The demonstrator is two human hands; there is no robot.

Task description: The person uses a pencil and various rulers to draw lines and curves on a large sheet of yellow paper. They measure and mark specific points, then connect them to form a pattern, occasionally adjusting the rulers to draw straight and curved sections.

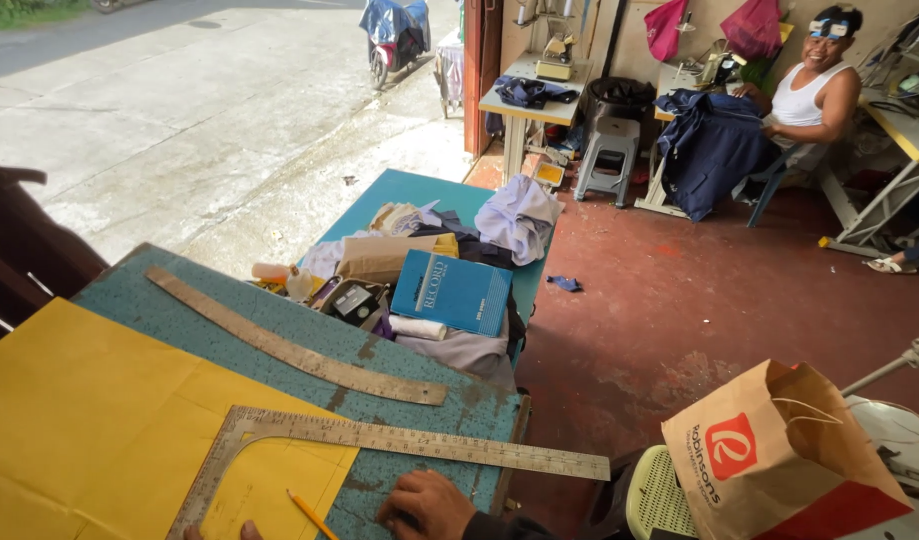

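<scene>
Person's own hands, seen from the head camera at the lower edge of the view. The right hand (427, 503) is laid palm down, knuckles uppermost, with the fingers (400, 520) curled loosely under; whether anything is gripped cannot be told. A dark sleeve is seen at its wrist, running off toward the lower right. Of the left hand (225, 531) only fingertips are shown at the bottom margin; its pose and closure cannot be judged. The two hands are held well apart.

Left hand (220, 531) cut by bottom edge, only fingertips show; yellow paper (90, 420) and paper bag (780, 460) cropped.
</scene>
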